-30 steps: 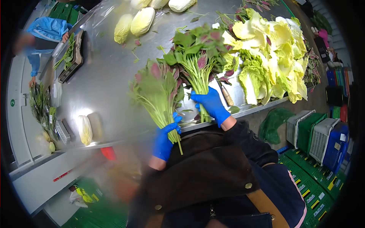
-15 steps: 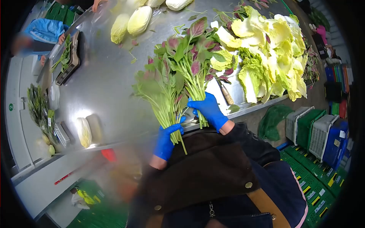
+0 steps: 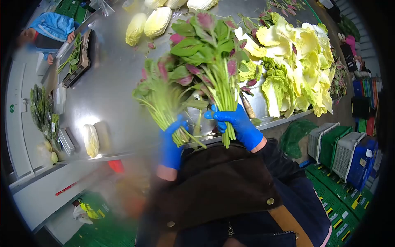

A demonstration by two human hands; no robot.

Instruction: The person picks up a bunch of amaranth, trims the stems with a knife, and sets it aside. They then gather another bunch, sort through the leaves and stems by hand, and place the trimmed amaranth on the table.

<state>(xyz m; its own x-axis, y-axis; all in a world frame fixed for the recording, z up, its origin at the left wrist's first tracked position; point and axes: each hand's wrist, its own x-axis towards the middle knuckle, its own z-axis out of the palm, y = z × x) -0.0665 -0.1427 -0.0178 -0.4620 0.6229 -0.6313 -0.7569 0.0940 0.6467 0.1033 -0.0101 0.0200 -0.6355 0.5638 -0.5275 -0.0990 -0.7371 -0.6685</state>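
My left hand [image 3: 172, 142], in a blue glove, is closed round the stems of a bunch of leafy greens [image 3: 158, 103] with green and purple leaves. A second bunch of the same greens [image 3: 222, 78] is held by the stems in my gloved right hand [image 3: 236, 123]. Both bunches point away from me over the metal table [image 3: 115, 94], their leaves touching near the middle. Part of the left bunch is blurred. Just right of the right bunch lies a knife with a wooden handle [image 3: 248, 107], its blade mostly hidden.
Loose cabbage leaves [image 3: 298, 61] pile up at the right. Whole cabbages [image 3: 158, 22] lie at the back, another [image 3: 91, 140] at the front left. A scale [image 3: 82, 61] holding greens stands near a person in blue [image 3: 51, 31]. Crates [image 3: 335, 144] stand right of the table.
My hands have moved apart, the left one leftward and the right one rightward, each with its bunch. The right bunch now stands more upright, and its leaves look larger.
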